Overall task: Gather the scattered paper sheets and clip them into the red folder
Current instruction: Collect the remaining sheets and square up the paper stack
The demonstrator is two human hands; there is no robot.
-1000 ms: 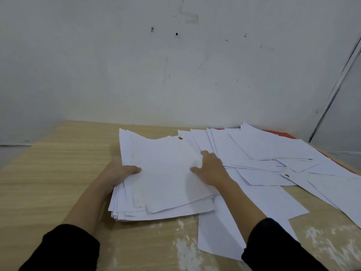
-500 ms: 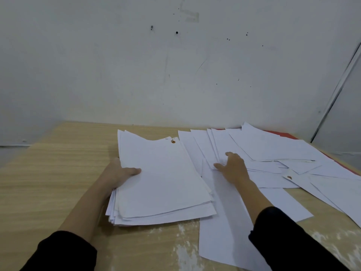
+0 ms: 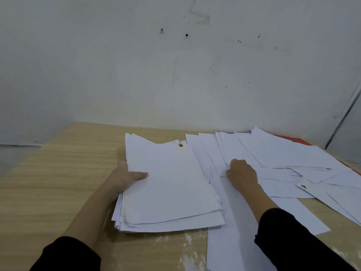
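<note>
Stack of paper sheets (image 3: pixel 170 184), one, lies left of centre on the worktop (image 3: pixel 58 182), its long axis running near to far. The left hand (image 3: pixel 125 178) grips its left edge, thumb on top. Loose sheets (image 3: pixel 283 153), too overlapped to count, fan out right, covering all but a far strip of the one red folder (image 3: pixel 297 139). The right hand (image 3: pixel 242 173) rests on them, fingers curled; whether it pinches one I cannot tell.

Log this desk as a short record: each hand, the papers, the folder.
left grip: holds paper stack by its left edge, thumb on top
right grip: fingers curled at an edge among loose sheets
paper stack: uneven, on table, left of loose sheets
loose sheets: spread, overlapping, at right
red folder: under loose sheets, only far edge shows
clipped: not yet
</note>
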